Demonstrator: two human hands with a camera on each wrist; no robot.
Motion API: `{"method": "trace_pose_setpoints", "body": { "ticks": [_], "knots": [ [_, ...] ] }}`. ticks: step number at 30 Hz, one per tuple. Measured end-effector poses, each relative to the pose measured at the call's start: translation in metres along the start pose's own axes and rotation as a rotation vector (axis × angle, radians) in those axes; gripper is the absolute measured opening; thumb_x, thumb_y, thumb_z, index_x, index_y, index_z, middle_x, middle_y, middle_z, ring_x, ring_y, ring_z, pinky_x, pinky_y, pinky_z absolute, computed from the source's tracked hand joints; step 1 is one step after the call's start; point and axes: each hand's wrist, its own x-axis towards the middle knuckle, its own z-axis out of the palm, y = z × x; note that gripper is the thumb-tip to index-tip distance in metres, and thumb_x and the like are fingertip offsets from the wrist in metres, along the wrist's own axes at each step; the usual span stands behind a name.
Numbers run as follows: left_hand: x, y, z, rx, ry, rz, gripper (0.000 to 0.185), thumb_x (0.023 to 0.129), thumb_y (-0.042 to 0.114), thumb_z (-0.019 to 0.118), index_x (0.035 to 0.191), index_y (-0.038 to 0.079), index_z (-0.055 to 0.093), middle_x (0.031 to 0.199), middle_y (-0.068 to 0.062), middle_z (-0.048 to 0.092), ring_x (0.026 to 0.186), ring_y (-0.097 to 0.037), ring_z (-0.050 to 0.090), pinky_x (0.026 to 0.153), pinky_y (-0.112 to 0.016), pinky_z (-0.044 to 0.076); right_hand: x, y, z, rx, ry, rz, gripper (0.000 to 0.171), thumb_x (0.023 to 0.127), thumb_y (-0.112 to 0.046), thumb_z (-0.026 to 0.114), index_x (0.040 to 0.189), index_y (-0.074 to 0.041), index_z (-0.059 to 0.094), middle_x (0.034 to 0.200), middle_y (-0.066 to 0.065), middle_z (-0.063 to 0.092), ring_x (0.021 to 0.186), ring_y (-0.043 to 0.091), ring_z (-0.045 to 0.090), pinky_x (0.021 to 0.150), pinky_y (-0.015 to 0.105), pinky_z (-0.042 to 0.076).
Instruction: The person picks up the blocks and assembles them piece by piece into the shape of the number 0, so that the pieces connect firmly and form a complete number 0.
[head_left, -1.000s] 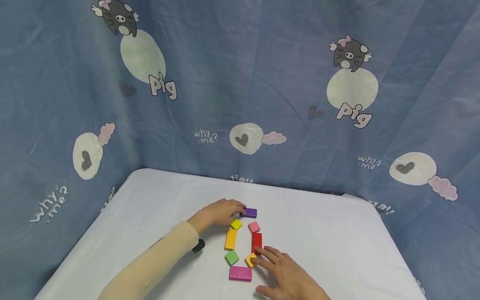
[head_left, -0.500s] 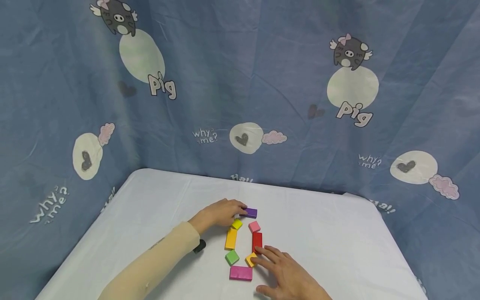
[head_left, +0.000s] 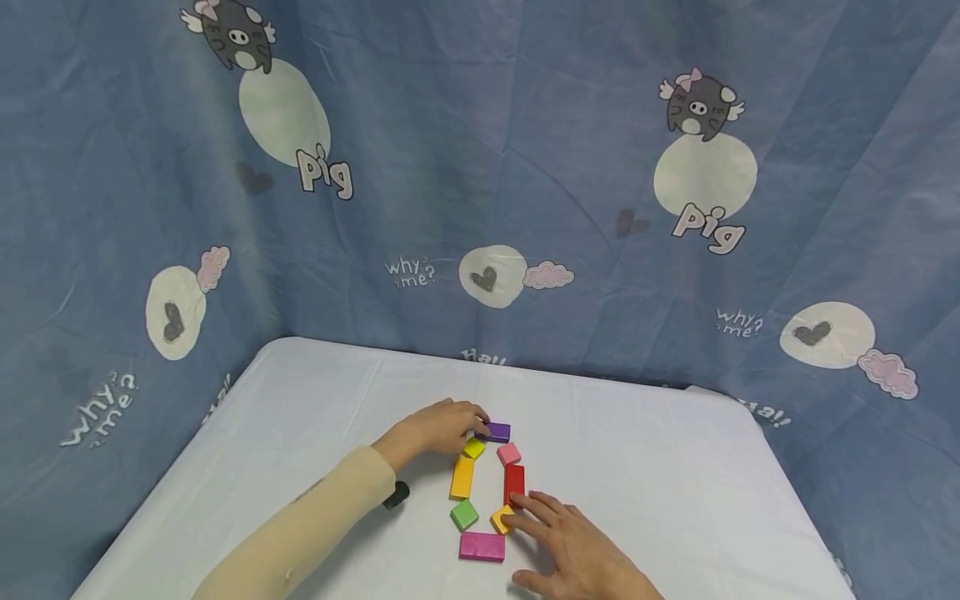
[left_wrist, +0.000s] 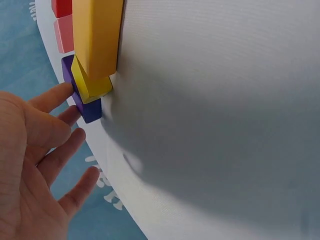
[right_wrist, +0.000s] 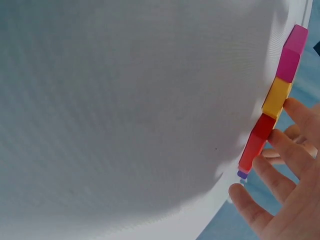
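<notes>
Several coloured blocks lie in a ring on the white table. My left hand [head_left: 448,427] is at the far end, its fingertips touching the purple block [head_left: 498,432]. In the left wrist view the fingers [left_wrist: 56,97] are fairly straight against that block, others spread free; the thumb is hidden. The yellow block [head_left: 474,448] and long orange-yellow block [head_left: 462,479] are just nearer. My right hand [head_left: 573,546] is spread, fingertips touching the red block [head_left: 514,483] and small orange-yellow block [head_left: 501,519]. The magenta block [head_left: 482,547] closes the near end.
A green block [head_left: 464,515] is on the ring's left side and a pink block [head_left: 509,453] on its right. A dark object [head_left: 397,495], part of it hidden by the left sleeve, shows beside the left forearm. Blue printed curtain [head_left: 600,208] hangs behind the table [head_left: 637,450].
The purple block has slid slightly nearer and left, towards the yellow and pink blocks, with my left fingers against it. The right hand stays still.
</notes>
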Motion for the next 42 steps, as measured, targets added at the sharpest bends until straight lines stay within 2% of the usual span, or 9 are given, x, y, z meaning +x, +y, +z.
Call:
{"method": "trace_pose_setpoints", "body": {
  "ticks": [4, 15, 30, 36, 39, 42],
  "knots": [
    [-0.002, -0.001, 0.002, 0.015, -0.002, 0.016, 0.037, 0.09, 0.009, 0.063, 0.123, 0.023, 0.07, 0.134, 0.002, 0.058, 0.124, -0.019, 0.052, 0.107, -0.044, 0.037, 0.0, 0.0, 0.001, 0.008, -0.007, 0.006, 0.069, 0.084, -0.072, 0.05, 0.145, -0.04, 0.043, 0.153, -0.004, 0.037, 0.137, 0.032, 0.036, 0.097, 0.07, 0.035],
    [-0.007, -0.002, 0.002, 0.001, 0.02, 0.009, 0.038, 0.087, 0.008, 0.064, 0.122, 0.021, 0.071, 0.133, 0.001, 0.058, 0.124, -0.019, 0.052, 0.106, -0.044, 0.038, 0.002, 0.001, 0.001, -0.045, 0.028, -0.057, 0.069, 0.086, -0.072, 0.049, 0.146, -0.038, 0.042, 0.154, -0.004, 0.036, 0.136, 0.03, 0.038, 0.094, 0.068, 0.039],
    [-0.008, 0.001, 0.0, -0.017, 0.008, 0.009, 0.038, 0.087, 0.007, 0.064, 0.122, 0.02, 0.071, 0.134, 0.0, 0.058, 0.125, -0.02, 0.052, 0.107, -0.044, 0.038, 0.001, 0.001, 0.002, -0.042, 0.038, -0.048, 0.069, 0.086, -0.072, 0.048, 0.146, -0.037, 0.043, 0.153, -0.003, 0.037, 0.136, 0.031, 0.038, 0.095, 0.068, 0.039],
    [-0.011, 0.001, -0.004, -0.044, 0.03, 0.011, 0.043, 0.089, 0.006, 0.061, 0.13, 0.02, 0.066, 0.139, 0.0, 0.055, 0.129, -0.021, 0.048, 0.109, -0.048, 0.034, 0.001, 0.001, 0.0, -0.043, 0.038, -0.045, 0.068, 0.086, -0.072, 0.048, 0.145, -0.038, 0.044, 0.153, -0.004, 0.038, 0.136, 0.031, 0.038, 0.096, 0.067, 0.038],
    [-0.013, -0.002, -0.008, -0.046, 0.069, 0.013, 0.046, 0.091, 0.005, 0.057, 0.134, 0.02, 0.062, 0.142, 0.0, 0.052, 0.132, -0.021, 0.045, 0.109, -0.05, 0.033, 0.0, 0.003, -0.002, -0.04, 0.088, -0.045, 0.067, 0.087, -0.071, 0.049, 0.144, -0.037, 0.046, 0.152, -0.003, 0.04, 0.136, 0.029, 0.038, 0.097, 0.065, 0.039],
    [-0.021, -0.004, -0.015, -0.034, 0.119, 0.028, 0.045, 0.095, 0.005, 0.055, 0.137, 0.019, 0.059, 0.145, 0.001, 0.049, 0.133, -0.021, 0.044, 0.108, -0.048, 0.035, -0.002, 0.006, -0.008, -0.027, 0.174, -0.041, 0.062, 0.09, -0.064, 0.052, 0.144, -0.033, 0.048, 0.151, -0.002, 0.04, 0.137, 0.028, 0.037, 0.099, 0.062, 0.039]
  ]
}}
